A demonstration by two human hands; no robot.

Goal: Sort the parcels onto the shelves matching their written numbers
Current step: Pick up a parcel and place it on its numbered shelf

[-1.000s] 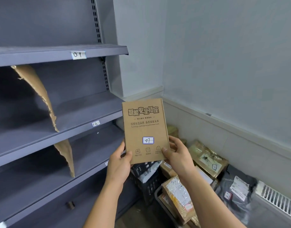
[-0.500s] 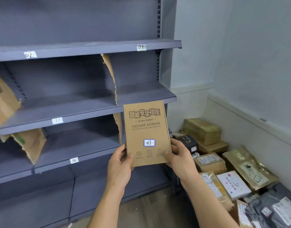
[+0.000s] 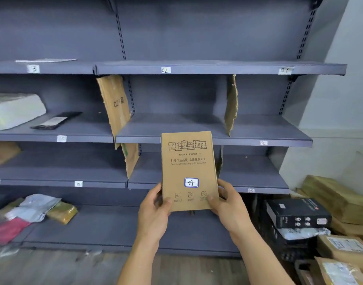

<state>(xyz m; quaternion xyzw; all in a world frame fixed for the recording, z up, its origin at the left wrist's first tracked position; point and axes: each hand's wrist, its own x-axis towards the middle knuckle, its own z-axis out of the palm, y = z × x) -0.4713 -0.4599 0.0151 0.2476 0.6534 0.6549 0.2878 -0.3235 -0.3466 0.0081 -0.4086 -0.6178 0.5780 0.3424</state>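
A torn cardboard divider (image 3: 231,103) stands on edge at centre right — a second, lettered divider (image 3: 115,103) leans to its left, with a third strip (image 3: 131,159) just below. A pale wall (image 3: 341,79) closes the right side, with a black plastic crate (image 3: 287,249) on the wood-grain floor (image 3: 73,268).

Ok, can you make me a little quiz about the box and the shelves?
1. True or false: the left hand and the right hand both hold the brown box.
2. What does the label at the right end of the top shelf say? A) 01 B) 15 C) 3
3. Fill in: the flat parcel beside the white parcel is coloured ____.
Key: 1 true; 2 A; 3 black.
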